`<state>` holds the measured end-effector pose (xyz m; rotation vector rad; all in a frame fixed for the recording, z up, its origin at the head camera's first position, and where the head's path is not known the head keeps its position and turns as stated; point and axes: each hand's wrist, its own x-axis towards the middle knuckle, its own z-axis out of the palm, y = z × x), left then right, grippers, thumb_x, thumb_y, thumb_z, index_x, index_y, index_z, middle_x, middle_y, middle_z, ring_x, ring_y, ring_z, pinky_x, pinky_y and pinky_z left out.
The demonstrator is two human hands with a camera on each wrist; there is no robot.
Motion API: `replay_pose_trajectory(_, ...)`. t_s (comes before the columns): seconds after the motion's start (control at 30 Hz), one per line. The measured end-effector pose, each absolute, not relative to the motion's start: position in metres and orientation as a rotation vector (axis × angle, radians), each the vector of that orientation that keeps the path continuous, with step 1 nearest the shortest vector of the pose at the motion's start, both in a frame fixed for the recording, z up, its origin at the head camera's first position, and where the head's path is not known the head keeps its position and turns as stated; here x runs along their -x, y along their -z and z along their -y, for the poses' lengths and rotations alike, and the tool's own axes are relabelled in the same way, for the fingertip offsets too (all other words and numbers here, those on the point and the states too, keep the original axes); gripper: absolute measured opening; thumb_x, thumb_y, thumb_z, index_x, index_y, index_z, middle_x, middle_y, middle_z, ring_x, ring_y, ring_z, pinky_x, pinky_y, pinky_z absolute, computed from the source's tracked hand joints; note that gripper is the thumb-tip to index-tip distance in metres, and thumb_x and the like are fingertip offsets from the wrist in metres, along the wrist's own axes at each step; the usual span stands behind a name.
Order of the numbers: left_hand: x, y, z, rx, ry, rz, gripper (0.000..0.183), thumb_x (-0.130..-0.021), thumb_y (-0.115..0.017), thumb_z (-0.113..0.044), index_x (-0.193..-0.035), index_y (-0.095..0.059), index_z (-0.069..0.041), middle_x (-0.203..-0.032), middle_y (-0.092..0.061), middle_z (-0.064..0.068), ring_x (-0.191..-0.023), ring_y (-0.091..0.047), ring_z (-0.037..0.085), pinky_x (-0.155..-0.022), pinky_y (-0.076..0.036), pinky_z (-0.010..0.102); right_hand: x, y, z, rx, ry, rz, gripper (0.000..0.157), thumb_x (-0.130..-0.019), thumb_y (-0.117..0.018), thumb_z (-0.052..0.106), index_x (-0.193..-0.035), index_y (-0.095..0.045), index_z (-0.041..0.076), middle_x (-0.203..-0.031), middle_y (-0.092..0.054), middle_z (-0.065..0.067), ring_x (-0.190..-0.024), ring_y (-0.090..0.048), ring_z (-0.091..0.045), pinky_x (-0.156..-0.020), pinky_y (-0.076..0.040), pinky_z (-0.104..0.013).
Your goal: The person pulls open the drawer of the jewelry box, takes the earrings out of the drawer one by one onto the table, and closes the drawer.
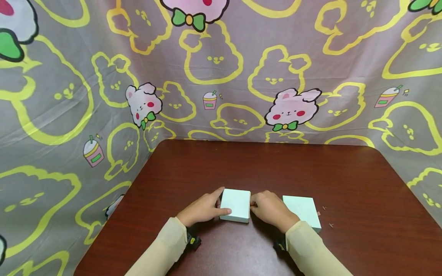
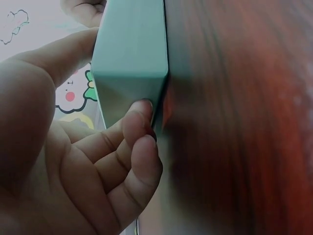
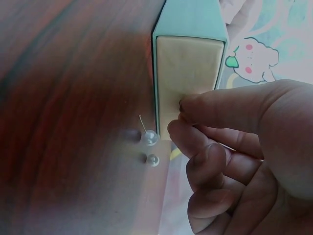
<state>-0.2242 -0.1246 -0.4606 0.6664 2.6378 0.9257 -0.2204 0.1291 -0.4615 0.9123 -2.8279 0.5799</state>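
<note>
A mint-green box point(image 1: 236, 203) lies flat on the brown table, between both hands. My left hand point(image 1: 202, 209) holds it at its left end, thumb on top and fingertips against the end face. At the opposite end, the right wrist view shows a beige inner drawer point(image 3: 188, 68) inside the green sleeve. The thumb and forefinger of my right hand point(image 1: 271, 209) pinch a small dark tab at that drawer face, mostly hidden by the fingertips. Two pearl ear studs point(image 3: 150, 138) lie close to this end, one with its pin showing; the right hand covers them in the head view.
Another mint-green box point(image 1: 304, 209) lies to the right, partly behind the right forearm. Beyond it are tiny pale bits point(image 1: 331, 225) on the table point(image 1: 262, 165). A patterned curtain point(image 1: 241, 92) hangs behind the table and at its sides.
</note>
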Motion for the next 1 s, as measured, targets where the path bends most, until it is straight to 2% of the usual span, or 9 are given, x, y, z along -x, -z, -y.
replay_pose_trajectory(0.37,0.2242,0.4619,0.1226,-0.664,-0.934,-2.636,0.083,-0.086,-0.068,-0.055,-0.146,-0.035,-0.008,-0.069,-0.058,-0.002,-0.050,-0.056,0.013,-0.053,-0.045,0.028,0.2209,0.4613,-0.1289,-0.900,-0.587,2.840,0.021,-0.083,-0.068,0.009,-0.067,-0.067,0.023,-0.064,-0.057,0.018,-0.055,-0.047,-0.002,-0.053,-0.041,-0.026)
replay_pose_trajectory(0.63,0.2233,0.4624,0.1229,-0.668,-0.960,-2.627,0.081,-0.087,-0.068,-0.053,-0.146,-0.035,-0.009,-0.070,-0.059,-0.002,-0.050,-0.057,0.013,-0.052,-0.046,0.028,0.2210,0.4604,-0.1291,-0.906,-0.588,2.835,0.022,-0.083,-0.068,0.009,-0.066,-0.067,0.023,-0.064,-0.057,0.018,-0.054,-0.046,-0.002,-0.052,-0.041,-0.026)
replay_pose_trajectory(0.87,0.2255,0.4656,0.1226,-0.668,-0.918,-2.643,0.075,-0.087,-0.066,-0.057,-0.142,-0.037,-0.014,-0.069,-0.057,-0.004,-0.050,-0.056,0.012,-0.051,-0.045,0.027,0.2207,0.4605,-0.1307,-0.900,-0.574,2.833,0.026,-0.083,-0.068,0.009,-0.062,-0.063,0.024,-0.062,-0.055,0.018,-0.053,-0.045,-0.002,-0.051,-0.039,-0.026)
replay_pose_trajectory(1.0,0.2252,0.4653,0.1239,-0.676,-0.897,-2.659,0.081,-0.087,-0.065,-0.058,-0.144,-0.034,-0.009,-0.069,-0.058,-0.005,-0.051,-0.055,0.011,-0.054,-0.046,0.027,0.2197,0.4595,-0.1327,-0.898,-0.598,2.841,0.027,-0.084,-0.069,0.011,-0.062,-0.062,0.025,-0.063,-0.054,0.019,-0.053,-0.044,-0.002,-0.053,-0.040,-0.026)
